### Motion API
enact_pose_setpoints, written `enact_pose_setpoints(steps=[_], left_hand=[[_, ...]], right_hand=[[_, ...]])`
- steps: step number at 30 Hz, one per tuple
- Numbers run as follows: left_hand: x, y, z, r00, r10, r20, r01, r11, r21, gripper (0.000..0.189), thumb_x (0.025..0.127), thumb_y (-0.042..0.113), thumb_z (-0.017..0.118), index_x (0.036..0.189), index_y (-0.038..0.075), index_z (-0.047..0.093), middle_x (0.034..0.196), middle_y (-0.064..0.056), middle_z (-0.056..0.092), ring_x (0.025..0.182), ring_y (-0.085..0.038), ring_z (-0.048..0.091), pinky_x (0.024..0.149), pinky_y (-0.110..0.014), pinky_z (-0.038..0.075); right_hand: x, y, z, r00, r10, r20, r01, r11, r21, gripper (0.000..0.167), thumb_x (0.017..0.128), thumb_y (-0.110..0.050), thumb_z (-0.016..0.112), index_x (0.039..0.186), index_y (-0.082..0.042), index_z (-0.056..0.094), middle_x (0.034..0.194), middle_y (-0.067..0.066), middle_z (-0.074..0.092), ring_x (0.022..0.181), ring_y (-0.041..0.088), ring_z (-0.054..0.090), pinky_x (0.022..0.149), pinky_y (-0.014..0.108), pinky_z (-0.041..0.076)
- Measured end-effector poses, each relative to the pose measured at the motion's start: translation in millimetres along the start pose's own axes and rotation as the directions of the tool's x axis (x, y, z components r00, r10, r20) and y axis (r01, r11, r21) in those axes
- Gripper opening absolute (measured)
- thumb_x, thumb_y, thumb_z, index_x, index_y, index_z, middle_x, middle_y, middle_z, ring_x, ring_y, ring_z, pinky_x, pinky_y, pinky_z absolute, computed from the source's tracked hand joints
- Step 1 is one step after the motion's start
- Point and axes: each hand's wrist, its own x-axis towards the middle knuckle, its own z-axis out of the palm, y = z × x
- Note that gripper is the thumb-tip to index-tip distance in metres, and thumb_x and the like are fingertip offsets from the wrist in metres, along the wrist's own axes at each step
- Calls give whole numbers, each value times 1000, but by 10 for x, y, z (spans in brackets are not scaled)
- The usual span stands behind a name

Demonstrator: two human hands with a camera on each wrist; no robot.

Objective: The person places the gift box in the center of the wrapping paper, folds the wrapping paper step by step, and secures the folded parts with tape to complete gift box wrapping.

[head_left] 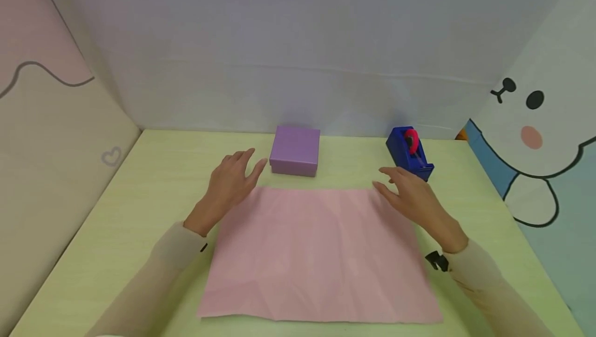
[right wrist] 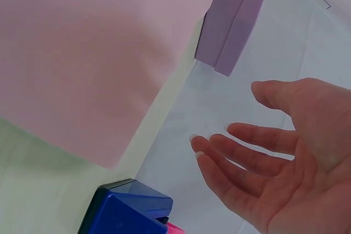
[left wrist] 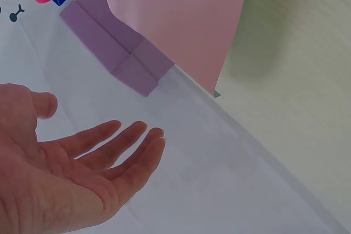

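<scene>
The pink paper [head_left: 316, 254] is spread on the table [head_left: 153, 171], its faint creases and slightly wavy near edge left unflattened. It is flanked by both hands, by which nothing is grasped. The left hand [head_left: 228, 184] is poised around the far left corner, thumb and fingers parted and loosely bent. The right hand [head_left: 414, 197] is poised in the same released way around the far right corner. No contact with the paper is made out.

The purple box [head_left: 295, 145] is set just beyond the paper's far edge, nearer the left hand, its lid fitted on. The blue tape dispenser [head_left: 399, 145], in which a pink roll [head_left: 412, 139] is seated, is placed beyond the right hand, near the fingers.

The step in hand is judged to be the laying out of the paper, apparently about done; the box and dispenser are not being handled. If the box is to be taken up next, it would have to be reached over the far edge and gripped by its sides, without the paper being dragged or rumpled.
</scene>
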Motion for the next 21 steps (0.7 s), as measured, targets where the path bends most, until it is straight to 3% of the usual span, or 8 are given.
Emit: enact_pose_setpoints(steps=[21], left_hand=[[194,38,38,1000,-9,21,9,1000,-18,60,107,46,49,143,-1,57,137,-24,61,125,-44,56,100,-58,49]], right_hand=[[278,-127,59,996,58,72,-61,998,36,40,101,-25,67,129,4,65,123,24,69,98,37,71,76,52,58]])
